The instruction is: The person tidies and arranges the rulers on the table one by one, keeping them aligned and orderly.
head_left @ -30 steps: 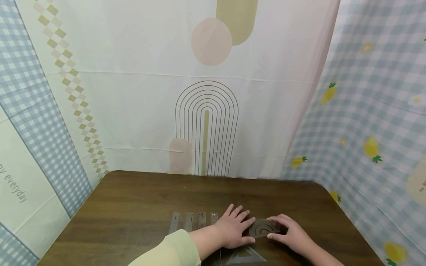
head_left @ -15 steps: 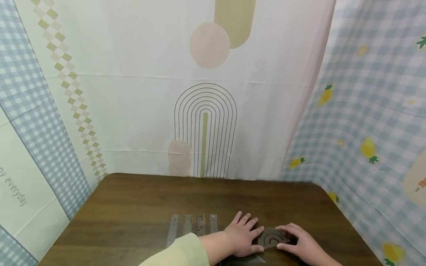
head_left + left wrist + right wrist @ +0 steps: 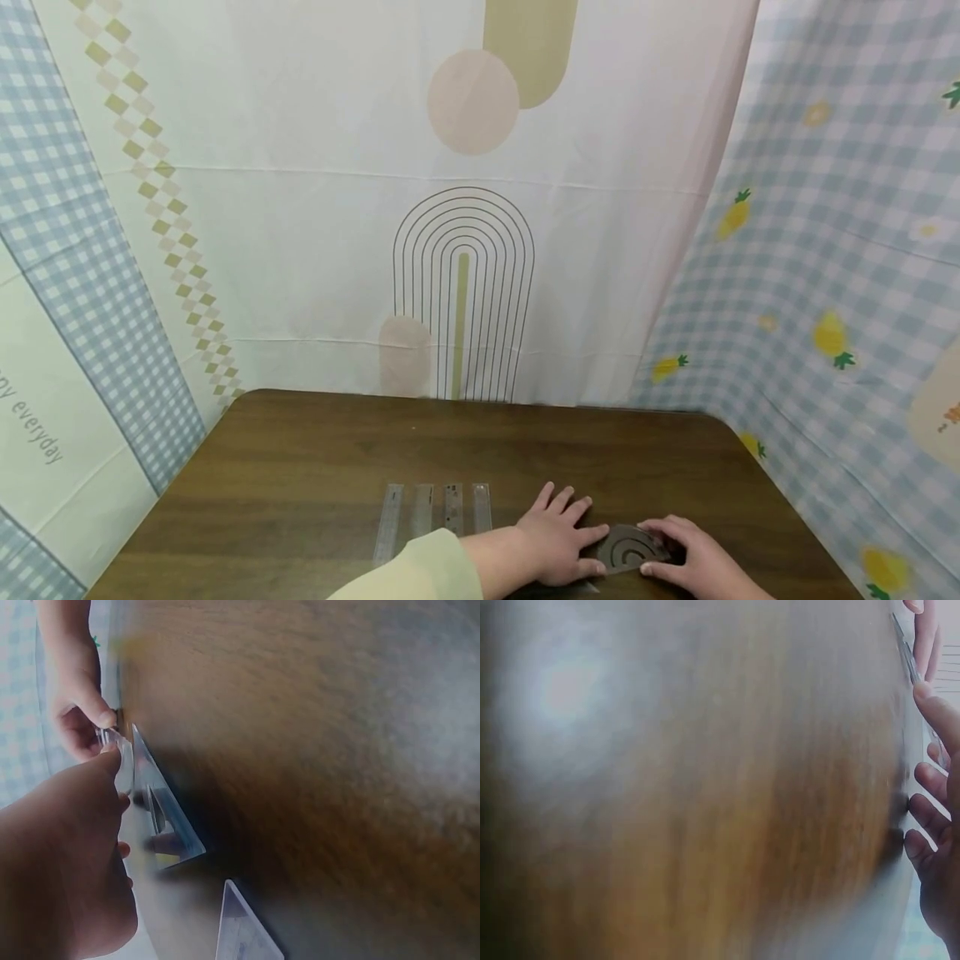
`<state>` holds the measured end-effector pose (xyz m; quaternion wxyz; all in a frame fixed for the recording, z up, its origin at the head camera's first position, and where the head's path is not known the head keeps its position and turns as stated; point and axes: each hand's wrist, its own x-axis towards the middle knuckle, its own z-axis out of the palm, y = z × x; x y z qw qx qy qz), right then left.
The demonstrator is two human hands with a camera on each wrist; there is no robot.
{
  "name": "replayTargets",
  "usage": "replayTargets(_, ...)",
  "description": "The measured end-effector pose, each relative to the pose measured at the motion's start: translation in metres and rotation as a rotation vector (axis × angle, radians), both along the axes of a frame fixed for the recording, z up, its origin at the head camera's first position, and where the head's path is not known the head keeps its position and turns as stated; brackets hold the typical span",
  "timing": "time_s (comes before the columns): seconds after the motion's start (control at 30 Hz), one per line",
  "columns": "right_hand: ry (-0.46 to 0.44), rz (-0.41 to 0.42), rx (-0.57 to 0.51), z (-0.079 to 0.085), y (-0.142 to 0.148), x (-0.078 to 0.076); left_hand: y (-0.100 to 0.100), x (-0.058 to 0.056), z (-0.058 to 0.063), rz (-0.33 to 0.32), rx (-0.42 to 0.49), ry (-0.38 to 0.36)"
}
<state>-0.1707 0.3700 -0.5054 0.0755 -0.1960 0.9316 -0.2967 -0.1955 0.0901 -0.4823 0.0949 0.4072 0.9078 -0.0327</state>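
A clear semicircular protractor (image 3: 628, 550) lies low over the brown table between my two hands. My right hand (image 3: 693, 557) grips its right end, thumb at the near edge and curled fingers at the far edge. At its left end, my left hand (image 3: 553, 543) touches it with thumb and forefinger, the fingers spread and straight. In the left wrist view a clear triangular set square (image 3: 174, 832) sits beside the protractor, with the tip of another clear pointed piece (image 3: 241, 934) below. The left hand and forearm mostly hide the set square in the head view.
Several rulers stand side by side left of the hands, among them a clear ruler (image 3: 388, 521) and a darker ruler (image 3: 453, 508), partly covered by the left sleeve (image 3: 427, 567). The brown table (image 3: 300, 467) ends at patterned cloth (image 3: 315, 250) behind.
Both hands and the protractor between them have shifted right and a little nearer the body. The rulers have stayed put; the set square is now mostly covered.
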Motion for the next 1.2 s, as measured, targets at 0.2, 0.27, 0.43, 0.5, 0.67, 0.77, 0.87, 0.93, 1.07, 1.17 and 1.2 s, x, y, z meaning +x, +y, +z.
replayTargets(0.2, 0.01, 0.037, 0.036, 0.001, 0.005, 0.005, 0.005, 0.001, -0.002, 0.01, -0.011, 0.02)
replayTargets(0.27, 0.017, 0.048, 0.044, 0.001, 0.005, 0.006, 0.007, 0.002, -0.002, 0.015, -0.017, 0.023)
replayTargets(0.43, 0.038, 0.058, 0.057, 0.001, 0.006, 0.008, 0.011, 0.002, -0.004, 0.018, -0.025, 0.03)
replayTargets(0.5, 0.035, 0.06, 0.059, 0.001, 0.007, 0.009, 0.013, 0.001, -0.005, 0.018, -0.03, 0.034)
replayTargets(0.67, 0.01, 0.075, 0.042, 0.0, 0.012, 0.011, 0.016, 0.002, -0.008, 0.01, -0.046, 0.04)
replayTargets(0.77, 0.004, 0.08, 0.034, -0.001, 0.014, 0.012, 0.018, 0.003, -0.007, 0.007, -0.055, 0.043)
replayTargets(0.87, -0.011, 0.082, 0.037, -0.002, 0.016, 0.012, 0.019, 0.005, -0.007, 0.011, -0.057, 0.05)
replayTargets(0.93, -0.031, 0.082, 0.042, -0.002, 0.017, 0.011, 0.019, 0.006, -0.008, 0.013, -0.056, 0.057)
replayTargets(1.07, -0.048, 0.086, 0.056, -0.003, 0.018, 0.011, 0.019, 0.008, -0.008, 0.018, -0.046, 0.073)
replayTargets(1.17, -0.042, 0.089, 0.058, -0.003, 0.019, 0.011, 0.019, 0.007, -0.008, 0.013, -0.044, 0.081)
replayTargets(1.2, -0.04, 0.089, 0.058, -0.003, 0.019, 0.011, 0.02, 0.007, -0.008, 0.01, -0.045, 0.079)
